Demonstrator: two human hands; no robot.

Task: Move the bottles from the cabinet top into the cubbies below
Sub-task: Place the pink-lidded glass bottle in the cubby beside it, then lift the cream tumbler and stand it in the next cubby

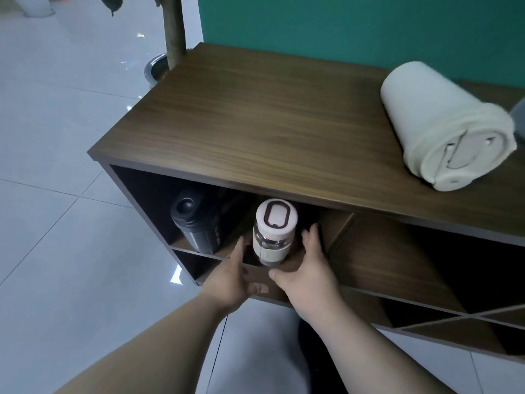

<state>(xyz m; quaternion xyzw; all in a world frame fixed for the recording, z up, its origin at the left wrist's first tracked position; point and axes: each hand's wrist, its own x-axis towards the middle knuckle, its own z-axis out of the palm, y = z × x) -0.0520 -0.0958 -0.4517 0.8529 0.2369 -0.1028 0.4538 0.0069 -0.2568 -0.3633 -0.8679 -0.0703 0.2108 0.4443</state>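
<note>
A clear glass bottle (274, 237) with a pale pink lid stands upright at the front of the upper left cubby of the wooden cabinet (255, 115). My left hand (233, 280) is close beside its left side and my right hand (308, 268) close beside its right, fingers spread; whether they touch the glass is unclear. A black bottle (196, 223) stands further left in the same cubby. A large cream tumbler (443, 123) with a flip lid stands on the cabinet top at the right.
Diagonal dividers form cubbies (397, 265) to the right of my hands. A grey object (518, 115) peeks in behind the tumbler at the right edge. A tree trunk in a shiny pot (159, 68) stands behind the cabinet's left corner. White floor tiles lie to the left.
</note>
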